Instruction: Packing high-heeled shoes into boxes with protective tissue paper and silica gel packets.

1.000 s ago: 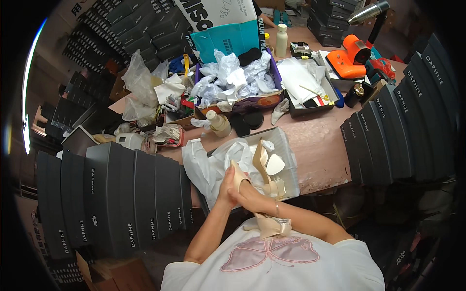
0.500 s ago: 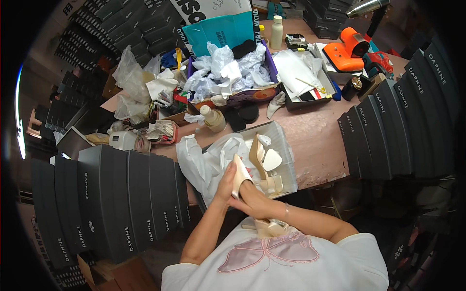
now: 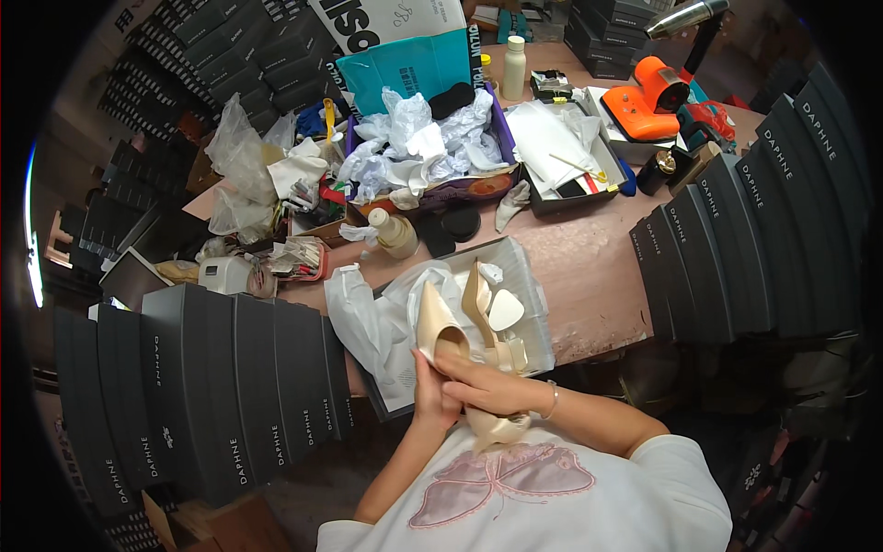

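Holding a beige pointed shoe point(image 3: 440, 327) with both hands right over the open shoebox point(image 3: 533, 304). Left hand point(image 3: 429, 397) grips it from below, right hand point(image 3: 483, 386) wraps its middle; toe points away from me, toward the table point(image 3: 589, 248).

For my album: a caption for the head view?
Both hands hold a beige pointed shoe above an open shoebox.
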`<action>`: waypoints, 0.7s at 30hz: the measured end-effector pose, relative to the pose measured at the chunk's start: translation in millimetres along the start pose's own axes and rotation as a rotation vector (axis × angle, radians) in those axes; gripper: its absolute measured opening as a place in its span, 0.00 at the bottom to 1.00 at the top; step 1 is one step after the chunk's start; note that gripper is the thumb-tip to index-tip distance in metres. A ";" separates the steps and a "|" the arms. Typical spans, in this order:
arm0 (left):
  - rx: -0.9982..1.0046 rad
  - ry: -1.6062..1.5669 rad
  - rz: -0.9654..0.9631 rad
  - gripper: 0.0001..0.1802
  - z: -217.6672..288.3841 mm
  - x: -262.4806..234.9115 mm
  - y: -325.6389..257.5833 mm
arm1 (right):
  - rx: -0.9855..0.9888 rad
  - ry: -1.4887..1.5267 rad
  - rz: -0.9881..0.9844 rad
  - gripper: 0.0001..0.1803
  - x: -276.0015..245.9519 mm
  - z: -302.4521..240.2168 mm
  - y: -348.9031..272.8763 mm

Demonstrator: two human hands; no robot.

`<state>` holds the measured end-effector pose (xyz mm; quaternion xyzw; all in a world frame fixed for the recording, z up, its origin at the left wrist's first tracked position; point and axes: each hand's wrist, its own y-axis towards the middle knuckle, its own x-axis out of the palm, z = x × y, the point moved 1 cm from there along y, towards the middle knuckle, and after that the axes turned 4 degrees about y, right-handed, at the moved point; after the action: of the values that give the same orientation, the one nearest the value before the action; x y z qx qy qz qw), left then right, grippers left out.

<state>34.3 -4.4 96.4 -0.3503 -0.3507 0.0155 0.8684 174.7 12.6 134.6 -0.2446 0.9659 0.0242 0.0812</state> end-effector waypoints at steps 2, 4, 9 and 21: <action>0.046 -0.060 -0.009 0.41 10.6 -14.3 8.2 | 0.097 0.218 -0.116 0.22 -20.4 18.6 -13.0; -0.016 -0.023 -0.189 0.43 13.8 -38.0 6.7 | 0.244 -0.268 0.126 0.20 -64.8 33.6 2.9; -0.178 -0.024 -0.103 0.43 -3.8 -25.0 11.7 | 0.374 -0.948 -0.023 0.15 -79.7 118.4 40.1; 0.051 -0.011 -0.140 0.26 -25.8 -4.1 13.7 | 0.599 0.935 0.326 0.10 -7.9 59.4 -16.3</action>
<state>50.2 -10.6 72.4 -0.3024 -0.3783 -0.0343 0.8742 198.0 7.1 77.2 -0.0435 0.8891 -0.3488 -0.2933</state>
